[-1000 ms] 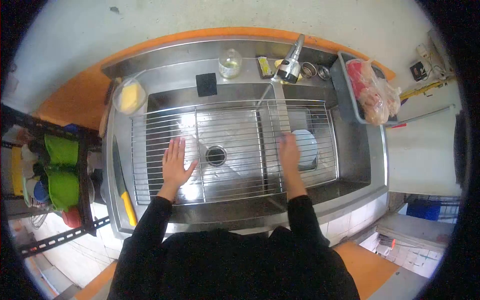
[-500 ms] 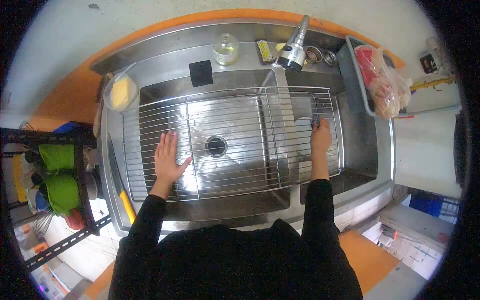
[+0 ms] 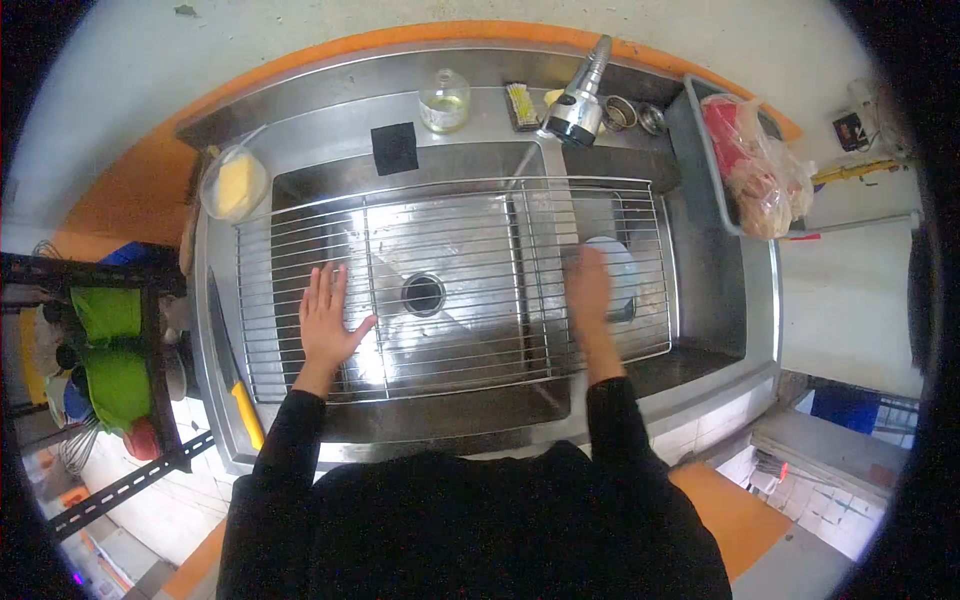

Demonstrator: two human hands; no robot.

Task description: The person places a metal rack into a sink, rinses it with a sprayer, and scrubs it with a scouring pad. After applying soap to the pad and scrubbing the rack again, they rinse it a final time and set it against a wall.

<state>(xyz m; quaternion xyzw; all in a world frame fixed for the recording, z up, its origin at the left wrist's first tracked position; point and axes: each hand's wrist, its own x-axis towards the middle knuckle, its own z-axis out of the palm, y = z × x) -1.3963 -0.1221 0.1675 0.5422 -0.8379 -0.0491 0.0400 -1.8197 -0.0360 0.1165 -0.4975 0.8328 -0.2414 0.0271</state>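
Observation:
A wire rack (image 3: 450, 365) lies across a steel double sink (image 3: 470, 425). My left hand (image 3: 328, 318) rests on the rack's left part, palm down with its fingers spread. Over the right part of the rack is my right hand (image 3: 590, 290), blurred by motion; its fingers are smeared, and anything in them cannot be made out. Beneath the rack, just right of that hand, a pale round item (image 3: 618, 268) shows in the right basin. The drain (image 3: 423, 294) of the left basin is visible through the wires.
Along the back ledge are a black square cloth (image 3: 395, 148), a glass jar (image 3: 444, 103), a small box (image 3: 521, 107) and a faucet head (image 3: 577, 115). A bowl with a yellow sponge (image 3: 236, 185) and a yellow-handled knife (image 3: 246, 414) lie left. A grey bin (image 3: 700, 160) holds bags at right.
My right hand has moved left across the rack, uncovering the pale round item below. My left hand stays in place on the rack. The whole view has shifted slightly.

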